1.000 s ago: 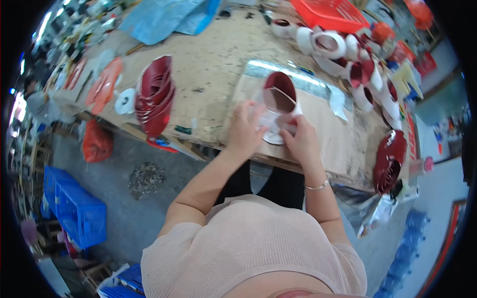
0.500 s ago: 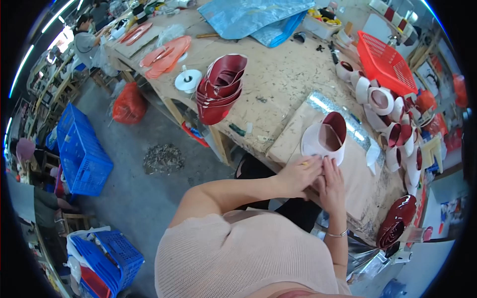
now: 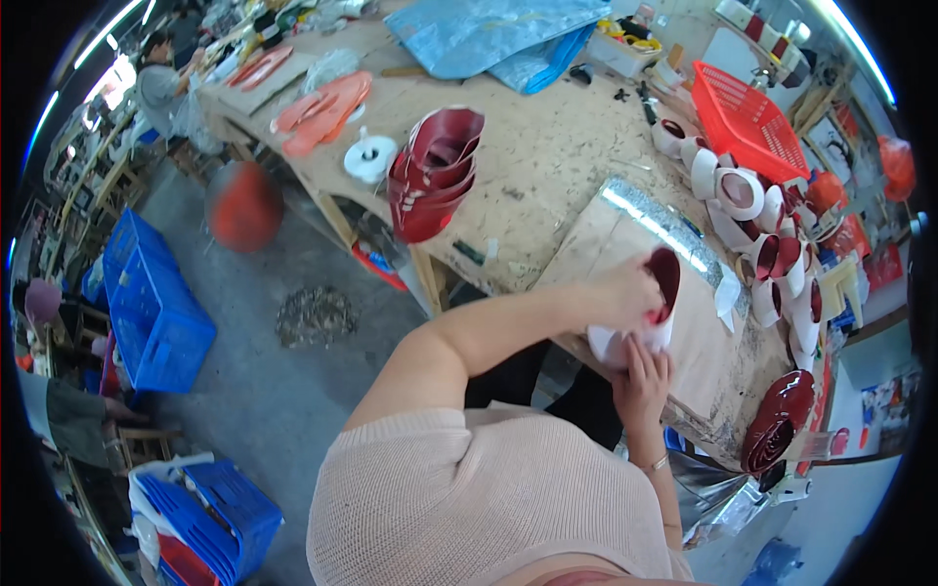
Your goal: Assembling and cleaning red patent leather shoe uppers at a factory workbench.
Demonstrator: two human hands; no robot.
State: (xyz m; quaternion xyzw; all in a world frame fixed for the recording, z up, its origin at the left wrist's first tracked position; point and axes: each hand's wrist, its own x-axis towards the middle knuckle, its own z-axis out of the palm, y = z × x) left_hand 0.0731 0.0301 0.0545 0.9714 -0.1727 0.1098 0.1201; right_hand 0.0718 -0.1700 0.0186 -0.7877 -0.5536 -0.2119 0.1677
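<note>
1. We have both hands on the white-and-red shaped piece [image 3: 653, 311], which sits on the pale board [image 3: 625, 244] at the workbench [image 3: 547, 146] edge.
2. Our left hand [image 3: 625, 293] is clamped over its top; our right hand [image 3: 642, 376] presses its lower side, fingers together.
3. Since a second ago the piece has turned from open-side-up to lying sideways (our view swung left too), so the handling looks mid-way.
4. The stack of red pieces [image 3: 435, 171] lies well apart.

bare workbench [image 3: 547, 166] left of hands, shoe uppers [image 3: 772, 244] crowding right
</note>
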